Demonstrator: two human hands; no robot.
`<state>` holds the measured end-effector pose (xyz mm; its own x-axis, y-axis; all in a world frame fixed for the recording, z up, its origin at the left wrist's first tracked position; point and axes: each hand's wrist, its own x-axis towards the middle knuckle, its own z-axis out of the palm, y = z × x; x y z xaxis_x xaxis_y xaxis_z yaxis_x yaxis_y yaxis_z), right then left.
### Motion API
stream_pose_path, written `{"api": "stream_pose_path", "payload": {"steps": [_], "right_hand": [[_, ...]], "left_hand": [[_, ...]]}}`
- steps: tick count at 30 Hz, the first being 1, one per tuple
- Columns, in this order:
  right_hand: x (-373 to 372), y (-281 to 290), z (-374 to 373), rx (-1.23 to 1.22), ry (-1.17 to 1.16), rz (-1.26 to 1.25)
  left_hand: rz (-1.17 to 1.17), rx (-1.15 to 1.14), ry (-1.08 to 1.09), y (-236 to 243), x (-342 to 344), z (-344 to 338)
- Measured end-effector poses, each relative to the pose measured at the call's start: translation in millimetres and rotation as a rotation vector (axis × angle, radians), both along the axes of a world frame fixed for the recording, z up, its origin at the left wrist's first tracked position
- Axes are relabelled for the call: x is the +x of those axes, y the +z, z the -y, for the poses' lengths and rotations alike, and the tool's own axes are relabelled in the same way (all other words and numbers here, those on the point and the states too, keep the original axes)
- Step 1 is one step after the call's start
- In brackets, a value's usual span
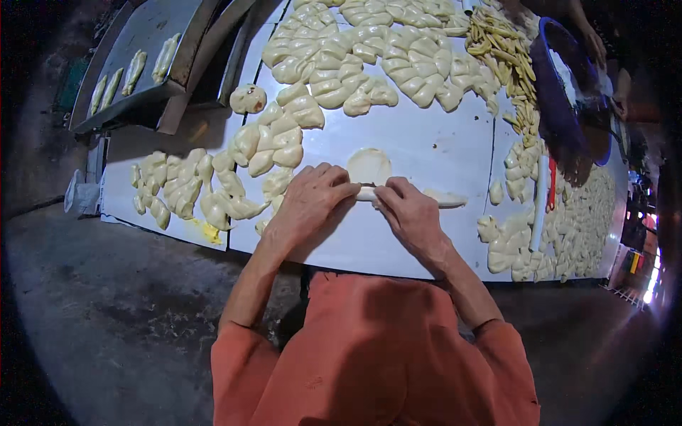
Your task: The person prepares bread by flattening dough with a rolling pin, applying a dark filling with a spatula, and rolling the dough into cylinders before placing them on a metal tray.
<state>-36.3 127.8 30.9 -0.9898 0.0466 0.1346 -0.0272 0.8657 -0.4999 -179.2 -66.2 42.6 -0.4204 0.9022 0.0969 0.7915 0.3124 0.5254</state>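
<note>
A thin, flattened piece of pale dough (369,165) lies on the white table in front of me, its near edge curled into a narrow roll (366,194). My left hand (320,197) grips this roll at its left end with bent fingers. At the other end my right hand (410,213) pinches the dough between thumb and fingers. A small dark patch shows along the fold; I cannot make out what it is. From beneath my right hand a long, tapered strip of dough (447,199) sticks out to the right. Whether it joins the roll is hidden.
Soft dough pieces (419,67) cover the table's far side, more (181,184) lie left. A filled dough round (248,99) sits near trays (145,53) holding shaped pieces. At right are yellowish strips (501,53), a white rod (541,202), a purple basin (561,106) and another person's hands (593,44).
</note>
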Motion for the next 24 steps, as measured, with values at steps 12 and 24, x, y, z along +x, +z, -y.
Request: {"api": "stream_pose_path", "payload": {"steps": [12, 24], "right_hand": [[-12, 0, -6, 0.058, -0.136, -0.067], [-6, 9, -19, 0.120, -0.060, 0.039]], "left_hand": [[-0.037, 0.059, 0.104, -3, -3, -4], [-0.143, 0.003, 0.162, -10, -14, 2]]}}
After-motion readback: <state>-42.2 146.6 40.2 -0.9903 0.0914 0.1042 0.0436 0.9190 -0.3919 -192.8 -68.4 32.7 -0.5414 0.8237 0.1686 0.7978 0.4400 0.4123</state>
